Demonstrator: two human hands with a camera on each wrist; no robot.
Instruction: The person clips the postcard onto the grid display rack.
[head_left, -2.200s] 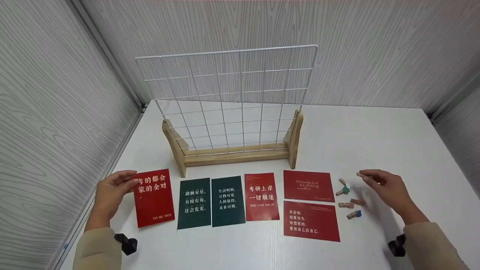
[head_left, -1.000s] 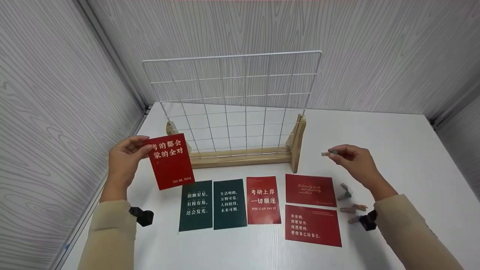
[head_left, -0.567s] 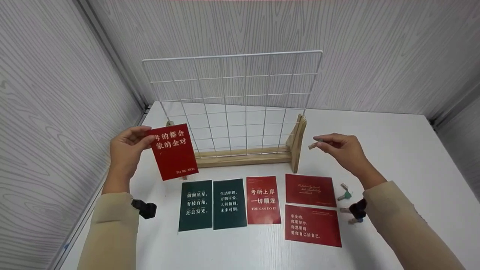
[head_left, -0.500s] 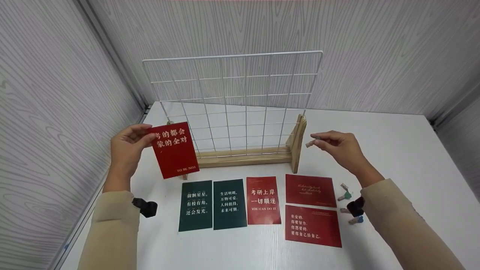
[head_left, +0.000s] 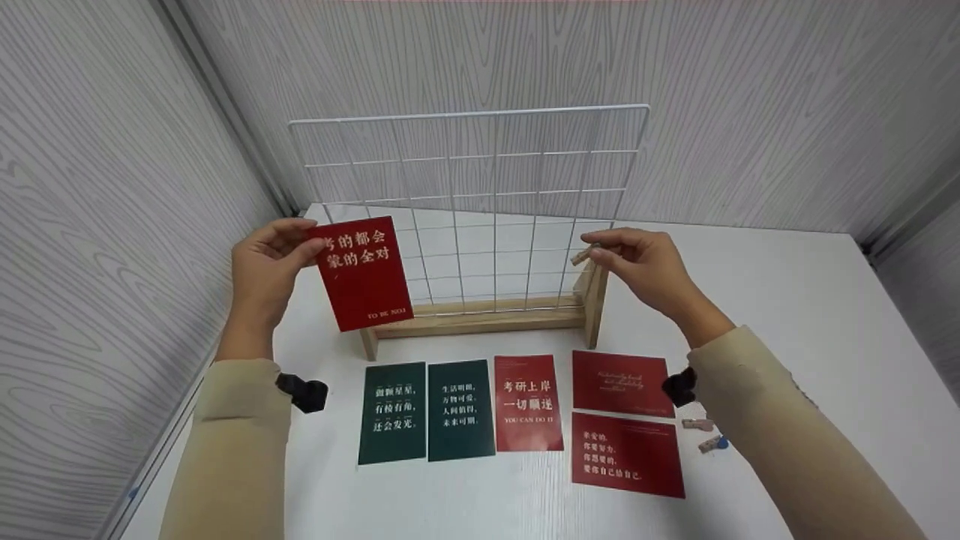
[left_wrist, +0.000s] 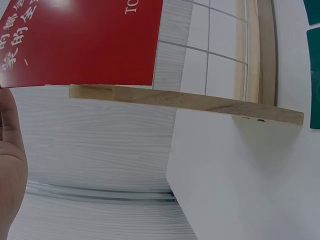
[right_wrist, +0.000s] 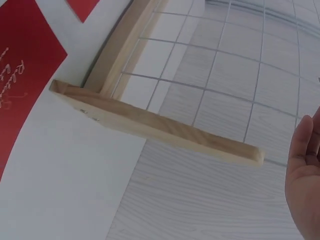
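Note:
My left hand (head_left: 271, 262) pinches a red card (head_left: 367, 281) by its upper left corner, in front of the left side of the white wire grid (head_left: 495, 180). White characters and "TO BE NO.1" are printed on the card. In the left wrist view the red card (left_wrist: 85, 42) covers part of the grid and the top of the wooden side post (left_wrist: 190, 101). My right hand (head_left: 641, 262) pinches a small wooden clothespin (head_left: 583, 255) near the stand's right post. The right wrist view shows only part of that hand (right_wrist: 305, 185); the clothespin is out of sight there.
Two green cards (head_left: 391, 412) and a red card (head_left: 528, 405) lie in a row before the wooden base (head_left: 480, 322). Two more red cards (head_left: 622, 382) lie to the right. Beside them are loose clothespins (head_left: 712, 444), partly hidden by the right sleeve.
Both hands have risen toward the grid. The left carries the red card up from the table and rightward; the right brings the clothespin leftward from beside the loose ones.

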